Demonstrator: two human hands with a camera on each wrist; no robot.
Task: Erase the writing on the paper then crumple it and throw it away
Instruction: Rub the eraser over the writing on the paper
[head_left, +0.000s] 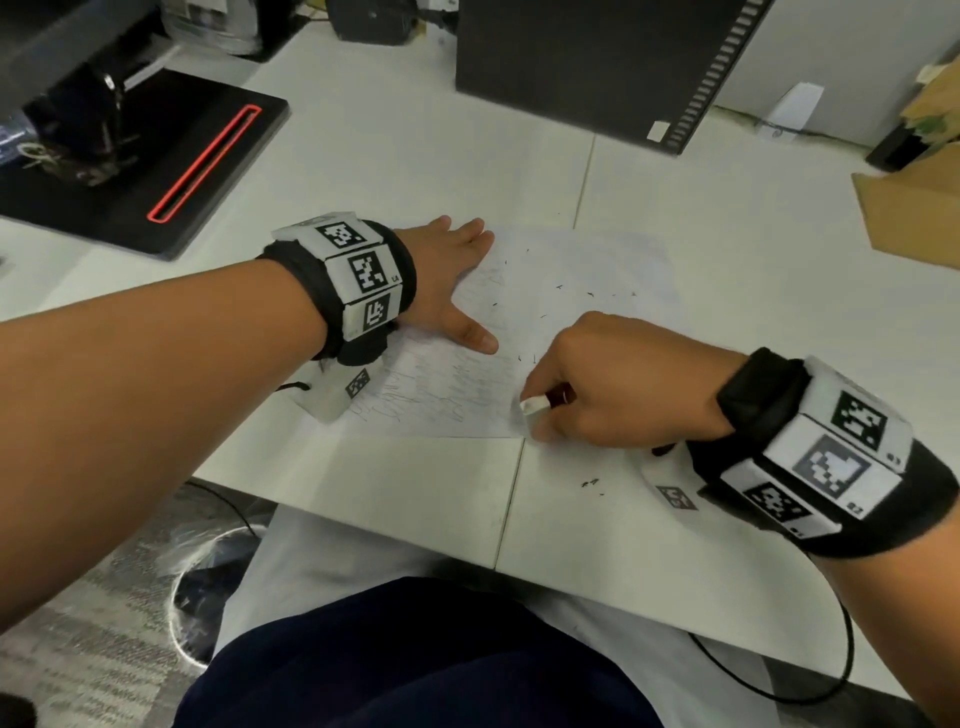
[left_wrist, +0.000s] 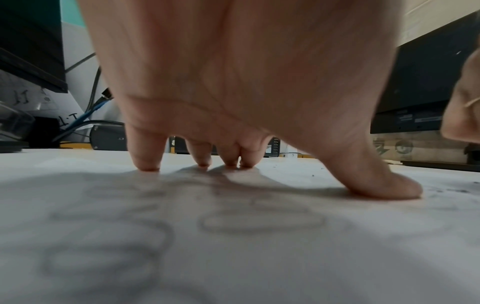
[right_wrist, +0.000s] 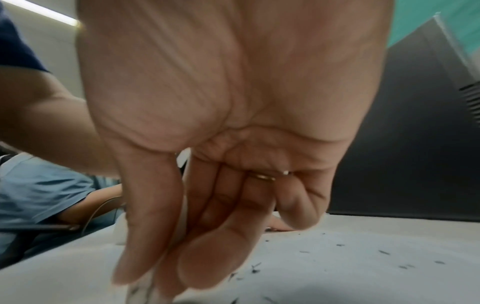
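paper (head_left: 571, 291) flat on desk (head_left: 675, 208), mid-scene | left hand (head_left: 457, 280) splayed, fingertips (left_wrist: 146, 162) pressing its left side so it won't slide | right hand (head_left: 613, 384) pinching eraser (head_left: 535, 404) at near edge | near-left scribbles remain, erasing unfinished

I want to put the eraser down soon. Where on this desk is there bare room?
Bare desk lies beyond the paper, between the black stand and the dark case. The near edge below the paper is bare too. It is crowded right, by the cardboard box.
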